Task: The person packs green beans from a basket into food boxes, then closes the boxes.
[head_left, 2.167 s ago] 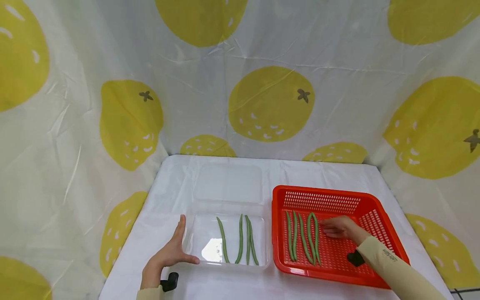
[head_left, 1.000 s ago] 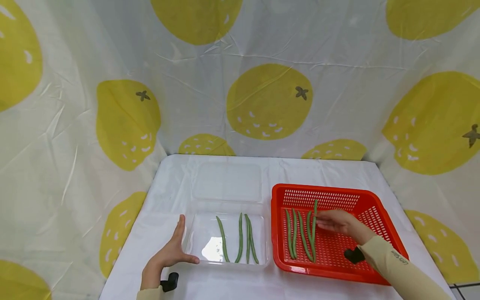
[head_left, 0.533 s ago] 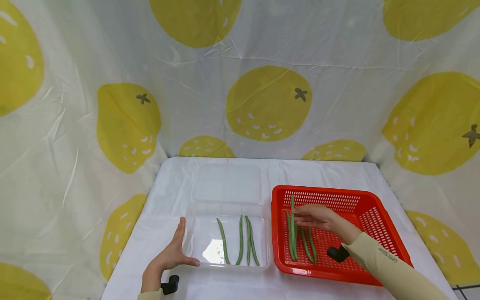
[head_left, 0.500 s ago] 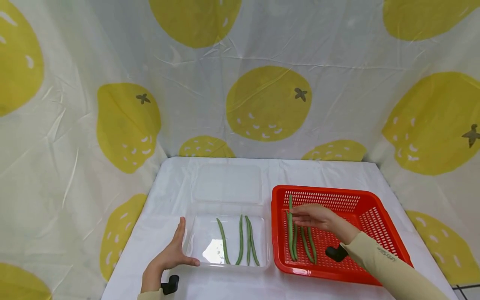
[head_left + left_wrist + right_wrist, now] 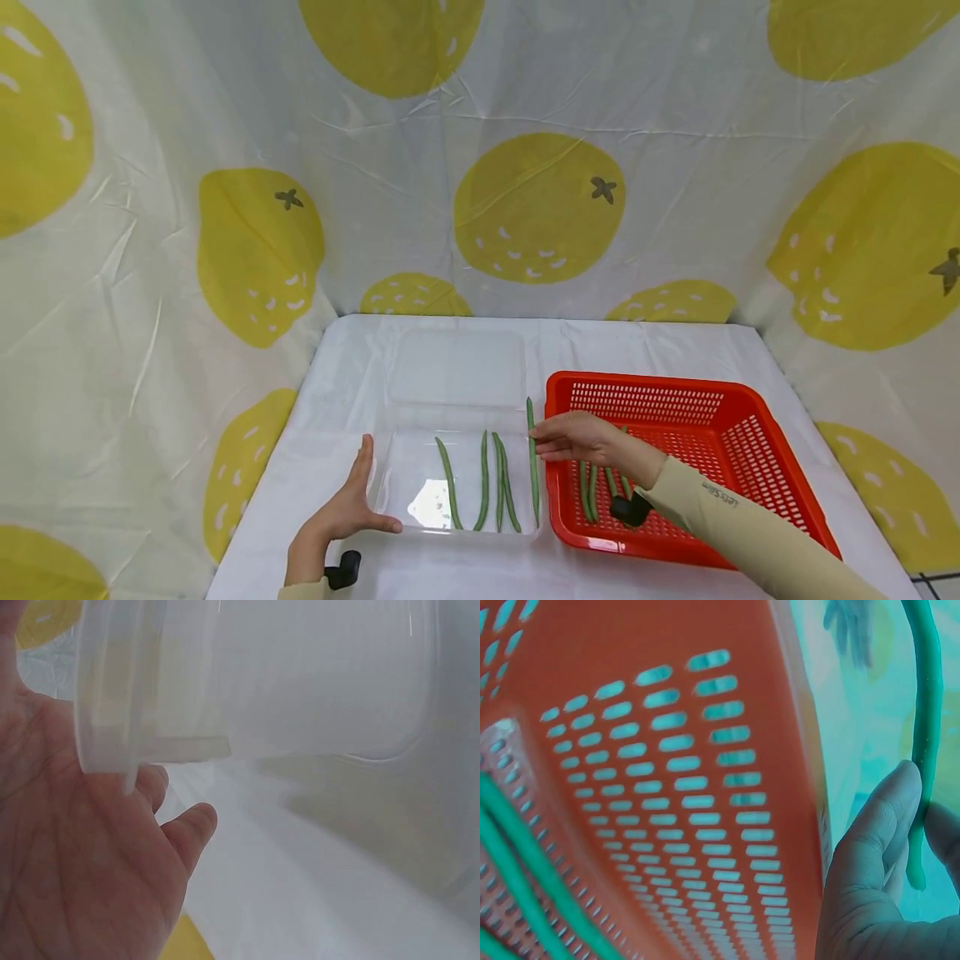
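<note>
Your right hand reaches left past the near-side wall of the red basket, back of the hand upward, fingertips pointing left. Its thumb and fingers clamp one green bean, the right wrist view showing a short end protruding past the grip. That bean points away from you, above the right edge of the clear container; contact there cannot be determined. Your right sleeve extends diagonally across the basket, over partly hidden beans. Your left hand stands at the container's left side, thumb spread well apart from its extended fingers, palm beside the rim. Four beans lie inside the container.
</note>
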`<action>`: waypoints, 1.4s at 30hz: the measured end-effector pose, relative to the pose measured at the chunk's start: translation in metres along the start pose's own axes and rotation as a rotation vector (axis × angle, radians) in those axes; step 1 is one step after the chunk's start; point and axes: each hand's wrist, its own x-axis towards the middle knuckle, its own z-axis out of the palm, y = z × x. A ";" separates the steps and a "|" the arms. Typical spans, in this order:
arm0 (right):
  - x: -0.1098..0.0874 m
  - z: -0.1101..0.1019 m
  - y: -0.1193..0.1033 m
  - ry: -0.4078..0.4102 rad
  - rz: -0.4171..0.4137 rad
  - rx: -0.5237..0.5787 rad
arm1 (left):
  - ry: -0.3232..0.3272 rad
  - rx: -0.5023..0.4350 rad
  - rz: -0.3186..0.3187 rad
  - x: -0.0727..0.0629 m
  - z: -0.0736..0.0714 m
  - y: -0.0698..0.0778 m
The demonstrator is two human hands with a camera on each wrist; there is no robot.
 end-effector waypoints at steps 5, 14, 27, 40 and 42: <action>0.006 0.009 0.000 0.010 -0.005 -0.011 | 0.001 0.002 0.005 0.000 0.001 0.000; 0.006 0.011 0.000 0.045 -0.011 -0.006 | -0.004 0.010 0.005 0.000 0.000 -0.001; -0.009 -0.023 -0.004 0.118 -0.020 0.024 | -0.020 0.017 0.019 -0.001 -0.001 -0.002; -0.014 -0.070 0.014 0.263 -0.008 -0.033 | -0.015 0.001 0.019 -0.001 -0.001 -0.002; -0.016 -0.081 0.019 0.292 0.002 -0.037 | -0.016 -0.002 0.020 -0.001 -0.001 -0.001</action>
